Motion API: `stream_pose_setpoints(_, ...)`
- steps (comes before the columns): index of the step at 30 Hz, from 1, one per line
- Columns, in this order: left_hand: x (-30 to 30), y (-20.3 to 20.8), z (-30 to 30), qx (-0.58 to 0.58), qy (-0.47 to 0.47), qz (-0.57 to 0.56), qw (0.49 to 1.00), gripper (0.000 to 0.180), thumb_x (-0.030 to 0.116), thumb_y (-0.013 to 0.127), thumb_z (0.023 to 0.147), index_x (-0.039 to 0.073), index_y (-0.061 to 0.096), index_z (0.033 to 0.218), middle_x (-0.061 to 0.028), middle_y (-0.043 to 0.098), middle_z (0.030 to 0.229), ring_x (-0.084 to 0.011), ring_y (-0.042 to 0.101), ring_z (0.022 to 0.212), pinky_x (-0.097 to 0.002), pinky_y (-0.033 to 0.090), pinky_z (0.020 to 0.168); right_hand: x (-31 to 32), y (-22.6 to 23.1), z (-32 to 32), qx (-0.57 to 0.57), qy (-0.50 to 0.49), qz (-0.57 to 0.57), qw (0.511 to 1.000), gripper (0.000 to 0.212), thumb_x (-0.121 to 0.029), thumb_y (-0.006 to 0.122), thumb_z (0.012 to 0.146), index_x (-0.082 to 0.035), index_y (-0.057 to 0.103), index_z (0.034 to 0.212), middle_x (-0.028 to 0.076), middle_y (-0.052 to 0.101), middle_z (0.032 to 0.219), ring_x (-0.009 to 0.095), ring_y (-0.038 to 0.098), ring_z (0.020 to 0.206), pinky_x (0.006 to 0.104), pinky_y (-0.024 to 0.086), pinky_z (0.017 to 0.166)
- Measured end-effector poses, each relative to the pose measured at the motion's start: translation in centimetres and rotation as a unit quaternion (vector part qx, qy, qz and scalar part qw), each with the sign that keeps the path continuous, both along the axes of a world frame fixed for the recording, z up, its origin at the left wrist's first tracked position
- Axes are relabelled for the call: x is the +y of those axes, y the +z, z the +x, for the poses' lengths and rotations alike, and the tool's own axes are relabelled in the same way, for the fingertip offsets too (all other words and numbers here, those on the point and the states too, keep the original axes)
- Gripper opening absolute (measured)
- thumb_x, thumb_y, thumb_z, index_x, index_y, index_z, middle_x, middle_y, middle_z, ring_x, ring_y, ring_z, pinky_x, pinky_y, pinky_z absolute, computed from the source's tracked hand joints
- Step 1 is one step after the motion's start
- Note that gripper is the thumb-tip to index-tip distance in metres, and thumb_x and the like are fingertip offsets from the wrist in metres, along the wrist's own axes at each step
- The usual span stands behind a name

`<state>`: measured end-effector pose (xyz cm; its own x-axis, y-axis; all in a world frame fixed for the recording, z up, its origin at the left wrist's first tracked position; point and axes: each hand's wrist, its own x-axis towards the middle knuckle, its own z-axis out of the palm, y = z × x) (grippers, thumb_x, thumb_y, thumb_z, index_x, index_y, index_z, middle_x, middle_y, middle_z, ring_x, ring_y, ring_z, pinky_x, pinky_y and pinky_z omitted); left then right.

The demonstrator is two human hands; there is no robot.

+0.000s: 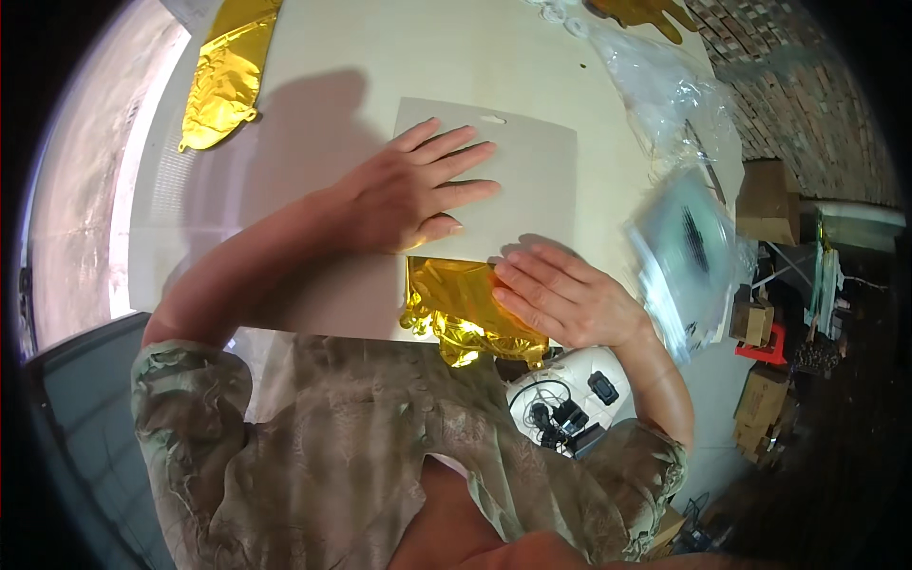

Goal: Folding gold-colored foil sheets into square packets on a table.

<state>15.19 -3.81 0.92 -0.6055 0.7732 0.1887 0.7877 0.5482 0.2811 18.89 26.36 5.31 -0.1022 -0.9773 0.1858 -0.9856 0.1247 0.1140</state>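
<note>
My left hand [427,185] lies flat with its fingers spread on a pale grey card [532,180] that has a small hang hole near its far edge. Against the near edge of the card is a shiny gold foil balloon [456,294], flattened, its crinkled lower edge reaching over the table's front edge. My right hand [575,299] rests on the right part of this foil with its fingers stretched out side by side; they hide some of it. Whether the foil runs on under the card cannot be seen.
Another flat gold foil balloon [223,90] lies at the far left of the white table [351,85]. More gold foil [646,14] sits at the far right. Clear plastic bags [689,247] cover the right side. Below the table edge, a white seat [608,380] carries black cables and adapters.
</note>
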Motion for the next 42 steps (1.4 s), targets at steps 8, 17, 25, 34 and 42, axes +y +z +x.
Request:
stream_pose_setpoints(8,-0.1,-0.5,-0.1,0.007,-0.007,0.005,1.0,0.056,0.038,0.061,0.097,0.017,0.051,0.148,-0.0122,0.033,0.163,-0.0323,0.026,0.152,-0.0539,0.016,0.124,-0.3,-2.4,0.5,-0.157,-0.086,-0.107,0.978,0.038,-0.008,0.076,0.075,-0.006,0.071,0.113,0.011,0.072,0.116,0.029,0.069,0.108,0.0397,0.058,0.091)
stream_pose_setpoints(17,-0.2,-0.6,-0.1,0.009,-0.005,0.02,1.0,0.056,0.039,0.063,0.095,0.018,0.053,0.146,-0.0125,0.036,0.161,-0.0334,0.03,0.15,-0.055,0.019,0.123,-0.5,-1.8,1.3,-0.373,-0.253,-0.189,0.873,0.036,0.002,0.078,0.076,-0.002,0.073,0.111,0.01,0.067,0.11,0.024,0.067,0.091,0.0327,0.055,0.081)
stream_pose_setpoints(25,-0.4,-1.0,-0.3,0.002,-0.017,0.048,0.999,0.062,0.032,0.068,0.088,0.015,0.053,0.146,-0.0152,0.034,0.162,-0.0364,0.027,0.152,-0.0578,0.02,0.122,-1.2,-2.3,2.0,-0.545,-0.371,-0.262,0.705,0.019,-0.003,0.072,0.09,0.0,0.074,0.109,0.006,0.067,0.096,0.011,0.063,0.077,0.0229,0.05,0.064)
stream_pose_setpoints(34,-0.8,-0.5,0.6,0.087,-0.004,0.106,0.991,0.046,0.021,0.07,0.074,0.01,0.069,0.119,-0.0102,0.061,0.131,-0.0284,0.056,0.123,-0.045,0.041,0.104,-2.3,-1.0,0.3,-0.659,-0.501,-0.198,0.525,0.014,-0.017,0.069,0.097,-0.003,0.073,0.099,0.001,0.069,0.075,0.005,0.062,0.057,0.0205,0.045,0.045)
stream_pose_setpoints(42,-3.0,2.1,2.9,-0.112,-0.004,0.156,0.981,0.043,0.022,0.082,0.066,0.006,0.063,0.102,-0.0117,0.061,0.111,-0.0316,0.058,0.103,-0.0444,0.045,0.087,-2.8,-0.5,-0.3,-0.667,-0.504,-0.195,0.513,0.017,-0.016,0.067,0.099,0.0,0.071,0.095,0.003,0.067,0.07,0.008,0.062,0.05,0.0207,0.045,0.042)
